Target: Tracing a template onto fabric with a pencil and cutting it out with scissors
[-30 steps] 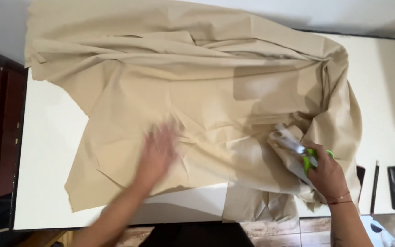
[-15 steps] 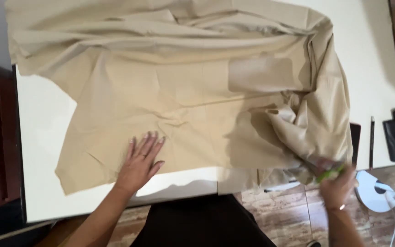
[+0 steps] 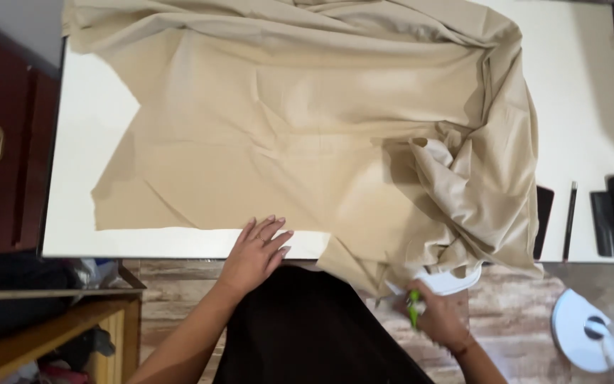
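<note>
Left hand (image 3: pixel 256 250) flat, open on beige cloth (image 3: pixel 300 135) at table (image 3: pixel 584 78) edge; right hand (image 3: pixel 436 318) closed on green-handled scissors (image 3: pixel 413 307); best kept taut, cutting slowly.

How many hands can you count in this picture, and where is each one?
2. The left hand lies flat on the near edge of the white table, beside the beige fabric. The right hand is below the table edge, gripping a green-handled tool. None seems hidden.
</note>
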